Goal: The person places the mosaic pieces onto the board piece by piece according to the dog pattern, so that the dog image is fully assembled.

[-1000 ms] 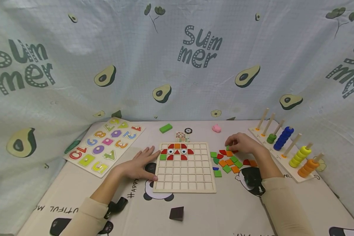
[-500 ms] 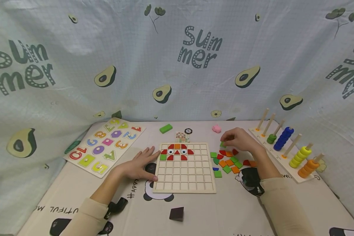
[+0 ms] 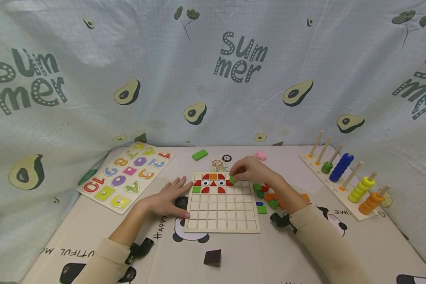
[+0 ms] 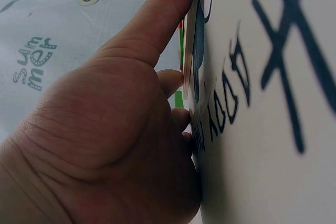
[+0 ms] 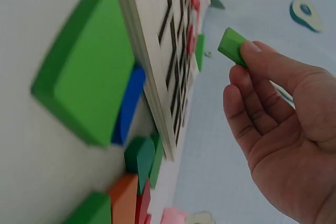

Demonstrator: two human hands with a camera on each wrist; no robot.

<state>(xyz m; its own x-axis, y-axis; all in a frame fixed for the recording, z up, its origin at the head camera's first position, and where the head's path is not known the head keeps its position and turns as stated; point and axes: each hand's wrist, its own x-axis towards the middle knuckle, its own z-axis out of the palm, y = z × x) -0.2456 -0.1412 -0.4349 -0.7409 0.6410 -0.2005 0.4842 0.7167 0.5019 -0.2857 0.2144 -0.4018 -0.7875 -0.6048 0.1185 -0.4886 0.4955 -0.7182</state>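
Note:
A wooden grid board lies in the middle of the table, with red, orange and white eye-printed tiles set in its upper rows. One green square tile sits at its left side. My left hand rests on the table with fingers spread, its thumb and index finger touching the board's left edge. Between thumb and fingertips, my right hand pinches a green square tile, held above the board's upper part just right of the red tiles. In the left wrist view the palm hides most of the fingers.
Loose green, orange, red and blue tiles lie right of the board, partly behind the right forearm. A number puzzle board is at left, a bead peg stand at right. Behind stand a green block, a picture card and a pink pig figure.
My right hand has lifted the green tile from the loose pile and carried it left over the board. The left hand has stayed at the board's edge.

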